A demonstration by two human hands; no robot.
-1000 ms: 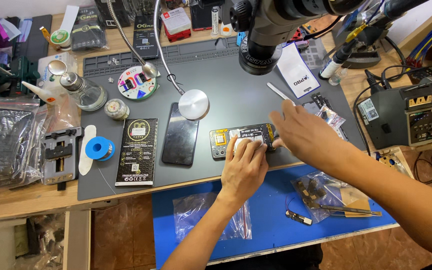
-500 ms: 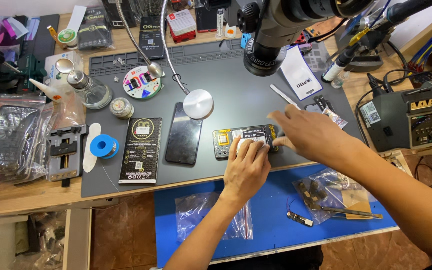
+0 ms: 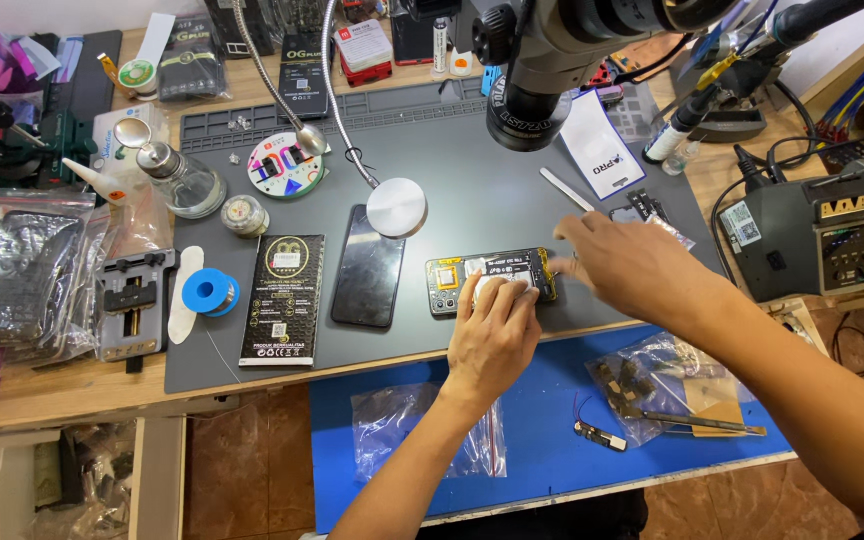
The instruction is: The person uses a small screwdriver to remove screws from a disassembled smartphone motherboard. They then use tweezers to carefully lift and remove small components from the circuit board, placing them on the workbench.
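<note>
Opened phone: a small phone body (image 3: 492,280) with its back off lies flat on the grey work mat (image 3: 472,160), just below the centre of the frame. Its insides show yellow and black.

Long axis: the phone runs left to right across the frame, camera end toward the left, parallel to the near edge of the mat.

My left hand (image 3: 492,335): it comes up from the bottom centre of the frame and rests on the phone's middle. My fingertips (image 3: 497,290) curl down onto the top of it, pressing rather than wrapping around; I hold nothing else in this hand.

My right hand (image 3: 632,265): it enters from the lower right and sits at the phone's right end, fingers loosely spread and pointing left, their tips touching or just beside that end. I cannot tell whether anything small is pinched between them.

Which hand is nearer: the left is directly on the phone; the right is at its right end only.

Nearby things: a dark phone screen (image 3: 369,268) lies face up just left of the opened phone, its long axis running up and down the frame. A white spudger (image 3: 567,189) lies on the mat above my right hand. The microscope head (image 3: 542,75) hangs over the upper centre.
</note>
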